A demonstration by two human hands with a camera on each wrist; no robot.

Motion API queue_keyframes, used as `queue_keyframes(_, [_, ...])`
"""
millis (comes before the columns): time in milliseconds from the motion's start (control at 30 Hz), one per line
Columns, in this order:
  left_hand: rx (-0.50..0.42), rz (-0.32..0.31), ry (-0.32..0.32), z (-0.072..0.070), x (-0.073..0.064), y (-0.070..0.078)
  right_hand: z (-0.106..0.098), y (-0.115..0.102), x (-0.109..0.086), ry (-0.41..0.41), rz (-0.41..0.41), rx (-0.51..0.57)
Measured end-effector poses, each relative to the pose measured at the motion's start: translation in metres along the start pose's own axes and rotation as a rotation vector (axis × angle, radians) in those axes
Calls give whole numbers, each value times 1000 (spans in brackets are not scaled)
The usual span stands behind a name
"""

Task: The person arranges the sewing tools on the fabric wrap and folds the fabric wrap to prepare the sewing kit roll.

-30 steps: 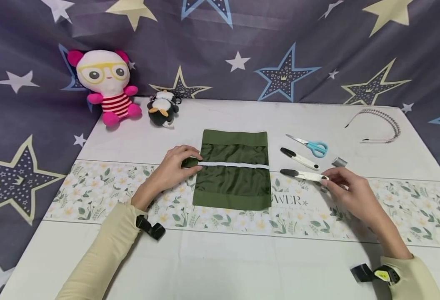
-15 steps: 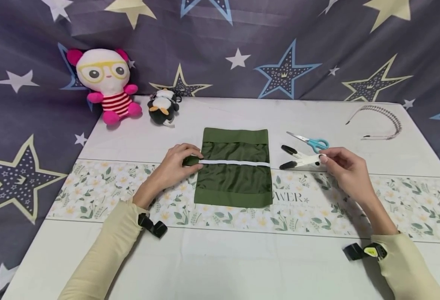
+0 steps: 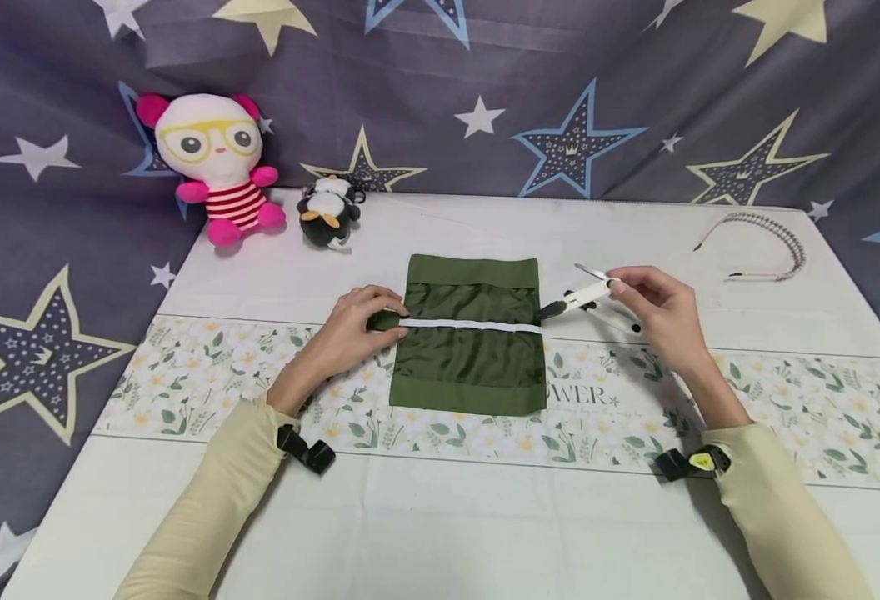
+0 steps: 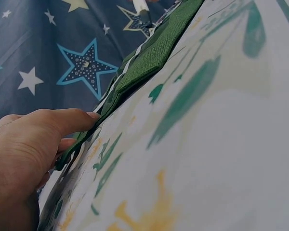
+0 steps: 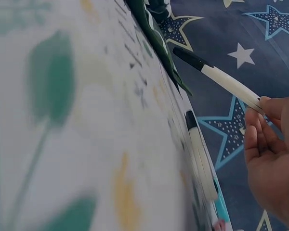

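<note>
A green rectangular cloth (image 3: 466, 393) with stitched bands at top and bottom lies flat; a narrow white strip (image 3: 477, 325) crosses its middle. My left hand (image 3: 350, 329) pinches the cloth's left edge at the end of that strip. In the left wrist view, the cloth (image 4: 149, 62) rises slightly off the table. Between thumb and fingers, my right hand (image 3: 657, 312) holds a white pen-like tool with a black end (image 3: 588, 293). Its black end is over or just touching the cloth's right edge. In the right wrist view, a second similar pen-like tool (image 5: 202, 163) lies on the table.
The scissors' blade (image 3: 590, 272) shows behind my right hand, which hides their handles. A beaded headband (image 3: 788, 246) lies at the back right. A pink-eared plush toy (image 3: 218, 167) and a penguin plush (image 3: 327, 217) sit at the back left before a starry curtain.
My right hand has lifted the pen-like tool from the table and carried it left, its black end toward the cloth's right edge. The left hand and cloth have stayed in place.
</note>
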State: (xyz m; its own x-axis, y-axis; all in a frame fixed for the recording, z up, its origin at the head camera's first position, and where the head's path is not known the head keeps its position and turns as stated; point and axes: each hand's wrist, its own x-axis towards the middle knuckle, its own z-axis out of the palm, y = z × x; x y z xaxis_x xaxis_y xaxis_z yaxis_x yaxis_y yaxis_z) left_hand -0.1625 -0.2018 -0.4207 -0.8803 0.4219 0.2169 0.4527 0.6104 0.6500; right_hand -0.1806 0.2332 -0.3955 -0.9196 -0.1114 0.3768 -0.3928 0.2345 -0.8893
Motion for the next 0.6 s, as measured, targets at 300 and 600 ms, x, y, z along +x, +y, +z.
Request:
queue_keyframes(300, [-10,1,3,0,0,1,28,2,20,-48,-3,96])
queue_keyframes(600, [-14,-3,4,0,0,1,55,3,37,-100,8,97])
